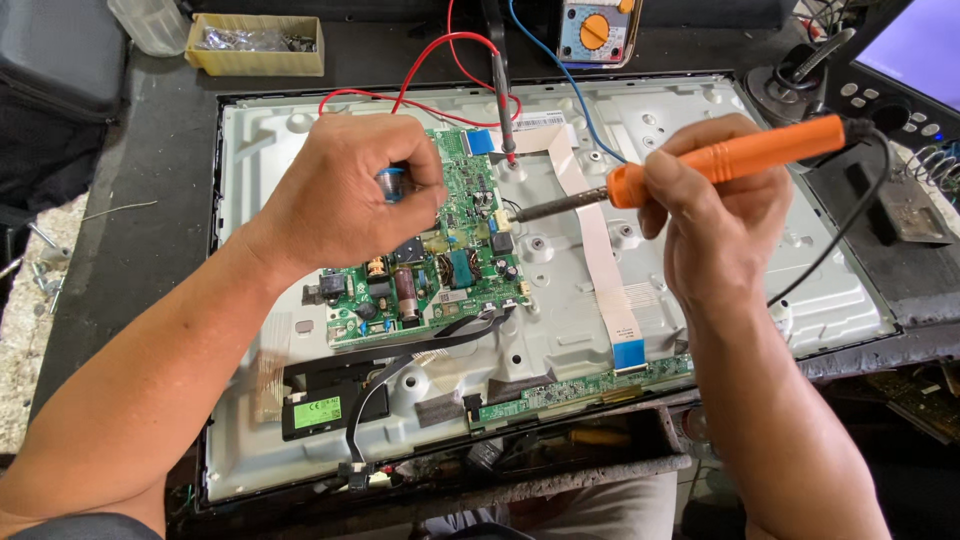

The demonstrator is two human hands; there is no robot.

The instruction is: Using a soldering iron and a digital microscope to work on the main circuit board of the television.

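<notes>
Circuit board (430, 255), lying on the opened screen's metal back panel (700, 300), is mid-soldering: right hand (715, 225) clenches the orange soldering iron (700, 165), left hand (345, 195) pinches what seems a small blue spool (391, 183), so the tip needs steadying on the joint.

One head camera, looking down at the bench from above

The only view is worn on the person's head and looks steeply down and forward, from close distance. Both forearms come in from the bottom edge, the left hand (345, 200) and the right hand (715, 225) near the middle. The opened television back panel (700, 330) fills most of the frame; the far bench edge with a multimeter (597, 30) is at the top.
</notes>
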